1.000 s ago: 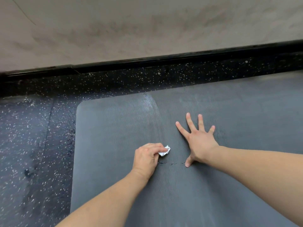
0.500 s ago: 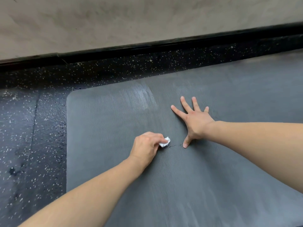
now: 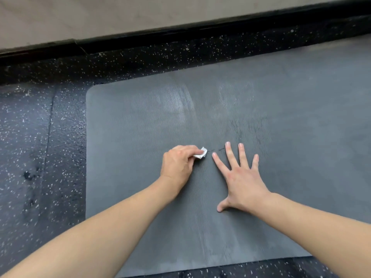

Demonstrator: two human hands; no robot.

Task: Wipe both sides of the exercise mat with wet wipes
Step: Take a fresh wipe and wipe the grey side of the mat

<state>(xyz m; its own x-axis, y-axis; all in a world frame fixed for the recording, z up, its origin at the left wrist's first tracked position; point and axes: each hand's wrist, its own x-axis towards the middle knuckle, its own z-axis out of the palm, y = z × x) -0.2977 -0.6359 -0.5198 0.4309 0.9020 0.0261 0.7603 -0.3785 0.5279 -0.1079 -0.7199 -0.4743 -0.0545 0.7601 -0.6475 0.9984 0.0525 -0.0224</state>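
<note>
Grey exercise mat (image 3: 140, 137) flat on speckled floor (image 3: 40, 157), left hand (image 3: 178, 164) pinching crumpled wet wipe (image 3: 201, 153) against mat, right hand (image 3: 242, 181) splayed flat just beside, fingers straight

One grey exercise mat (image 3: 140, 157) lies on the speckled floor (image 3: 40, 157). One white wet wipe (image 3: 201, 153) is in view (crumpled small). Two hands: a left hand (image 3: 178, 163) and a right hand (image 3: 240, 177). One black baseboard (image 3: 180, 31) runs along the far side.
</note>
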